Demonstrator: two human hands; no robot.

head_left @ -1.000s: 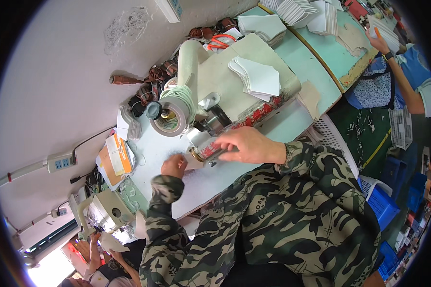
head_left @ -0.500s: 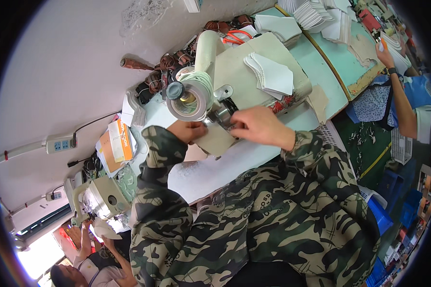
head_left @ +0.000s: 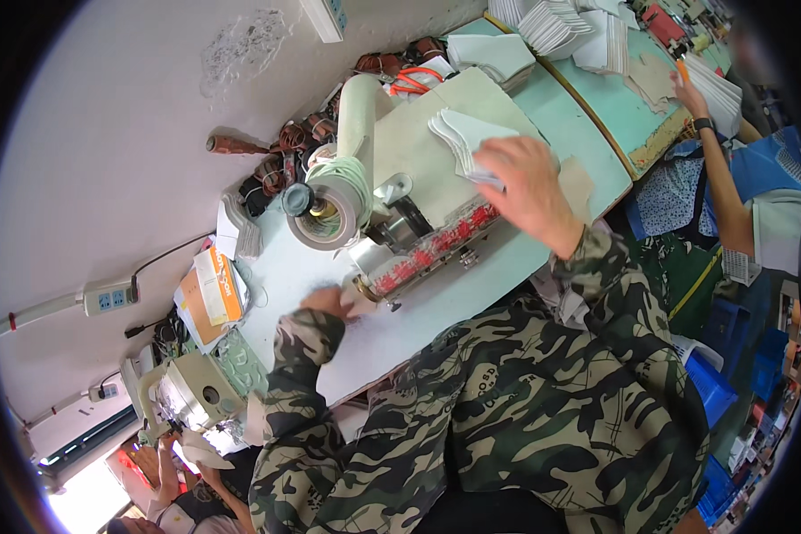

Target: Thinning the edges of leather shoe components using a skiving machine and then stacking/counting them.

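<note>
At the far left a white power strip (head_left: 109, 297) hangs against the wall, and below it a pale green sewing machine (head_left: 191, 392) sits at the end of the light surface (head_left: 436, 307). Just right of that lies an orange-and-white box (head_left: 212, 287). The left hand (head_left: 329, 303) rests on the surface close to the machine's needle end, its fingers (head_left: 347, 298) curled down onto a small pale piece (head_left: 361, 298) lying there — whether they pinch it or only press it cannot be told. Above stands the beige sewing machine (head_left: 418, 125), with a wide roll of tape (head_left: 329, 209) at its near end and a strip of red parts (head_left: 432, 249) along its front. Further right, the right hand (head_left: 525, 182) lies spread over a stack of white cut pieces (head_left: 463, 138) on top of the machine, fingers (head_left: 494, 165) loosely open and touching the top sheets, nothing gripped. Behind it orange-handled scissors (head_left: 414, 80) lie among brown spools. At the right edge another person's arm (head_left: 721, 182) reaches over a green table (head_left: 596, 98) covered in more white stacks.
</note>
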